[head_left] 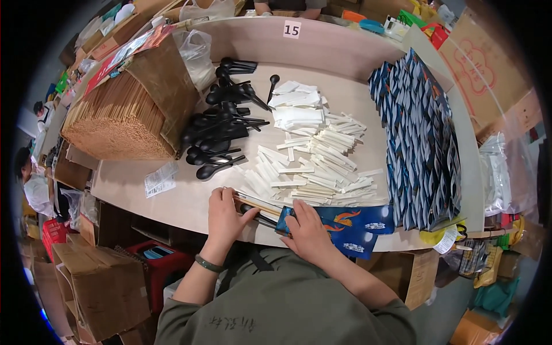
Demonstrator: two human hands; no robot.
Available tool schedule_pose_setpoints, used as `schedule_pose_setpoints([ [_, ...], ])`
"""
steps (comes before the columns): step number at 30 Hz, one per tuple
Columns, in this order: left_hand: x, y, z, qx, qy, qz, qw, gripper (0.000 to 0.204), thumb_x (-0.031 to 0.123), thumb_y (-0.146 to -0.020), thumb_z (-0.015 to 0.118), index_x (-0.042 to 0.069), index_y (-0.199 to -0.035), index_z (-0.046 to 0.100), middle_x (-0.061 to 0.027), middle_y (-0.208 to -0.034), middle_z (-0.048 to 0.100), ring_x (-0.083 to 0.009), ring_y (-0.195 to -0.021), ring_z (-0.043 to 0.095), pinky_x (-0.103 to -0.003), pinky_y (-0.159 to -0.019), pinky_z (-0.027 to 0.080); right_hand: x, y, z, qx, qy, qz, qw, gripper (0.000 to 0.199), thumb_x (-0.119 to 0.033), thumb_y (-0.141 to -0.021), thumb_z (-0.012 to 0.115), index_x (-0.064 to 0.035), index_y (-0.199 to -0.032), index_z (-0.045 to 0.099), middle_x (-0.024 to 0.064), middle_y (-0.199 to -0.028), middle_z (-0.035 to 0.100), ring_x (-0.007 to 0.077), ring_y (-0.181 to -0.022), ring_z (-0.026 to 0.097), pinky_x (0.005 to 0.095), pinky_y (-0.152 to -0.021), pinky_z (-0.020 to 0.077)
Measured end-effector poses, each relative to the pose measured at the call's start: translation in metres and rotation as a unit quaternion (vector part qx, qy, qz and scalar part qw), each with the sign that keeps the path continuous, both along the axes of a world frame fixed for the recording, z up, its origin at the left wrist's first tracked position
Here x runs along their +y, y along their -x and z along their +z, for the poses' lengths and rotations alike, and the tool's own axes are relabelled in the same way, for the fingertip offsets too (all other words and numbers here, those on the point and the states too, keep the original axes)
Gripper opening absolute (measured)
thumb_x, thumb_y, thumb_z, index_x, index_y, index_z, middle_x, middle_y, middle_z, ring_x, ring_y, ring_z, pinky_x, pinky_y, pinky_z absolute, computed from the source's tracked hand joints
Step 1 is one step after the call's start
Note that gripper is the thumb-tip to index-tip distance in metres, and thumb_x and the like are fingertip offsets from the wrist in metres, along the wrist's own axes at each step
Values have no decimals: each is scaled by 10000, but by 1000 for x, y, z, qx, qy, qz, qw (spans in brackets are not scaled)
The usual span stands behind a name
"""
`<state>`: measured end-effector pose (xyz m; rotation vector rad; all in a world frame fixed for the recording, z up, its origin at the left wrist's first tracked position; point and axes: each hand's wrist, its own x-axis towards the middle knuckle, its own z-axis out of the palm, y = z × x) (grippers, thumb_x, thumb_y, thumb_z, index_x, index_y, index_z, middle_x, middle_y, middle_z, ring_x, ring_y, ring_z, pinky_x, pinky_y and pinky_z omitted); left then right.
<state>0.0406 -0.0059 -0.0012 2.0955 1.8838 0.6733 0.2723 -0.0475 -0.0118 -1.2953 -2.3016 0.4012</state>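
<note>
My left hand (pixel 225 217) is closed round the outer end of a small bundle of wooden chopsticks (pixel 261 203) and a black spoon at the table's front edge. The bundle's other end meets the open mouth of a blue printed paper sleeve (pixel 368 217). My right hand (pixel 310 231) grips that sleeve near its mouth, fingers on top. A second blue sleeve (pixel 357 247) lies partly under it. Just beyond my hands are a pile of white paper-wrapped strips (pixel 328 152), some flat white packets (pixel 296 106) and a heap of black spoons (pixel 218 129).
On the left stands an open cardboard box (pixel 164 86) packed with chopsticks, with a printed slip (pixel 161 179) before it. Upright blue packets (pixel 420 149) fill the right side. A raised panel (pixel 247 40) borders the far edge. Cartons (pixel 103 282) stand on the floor at left.
</note>
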Motion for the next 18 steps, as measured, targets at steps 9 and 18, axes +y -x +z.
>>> schedule_pose_setpoints([
  [9, -23, -56, -8, -294, 233, -234, 897, 604, 134, -839, 754, -6, -1350, 464, -202, -1238, 591, -304, -1179, 579, -386, -1003, 466, -1, -10, -30, 41, 0, 21, 999, 322, -156, -712, 752, -14, -948, 585, 223, -1269, 580, 414, -1203, 545, 497, -1010, 454],
  [18, -9, 19, 11, 107, -110, -264, 952, 726, 293, -588, 905, 55, -1181, 561, -121, -965, 644, -315, -886, 628, -415, -806, 513, 3, 21, 45, -66, -101, 135, 983, 222, -194, -789, 619, -7, -900, 667, 157, -949, 583, 315, -894, 607, 432, -758, 503],
])
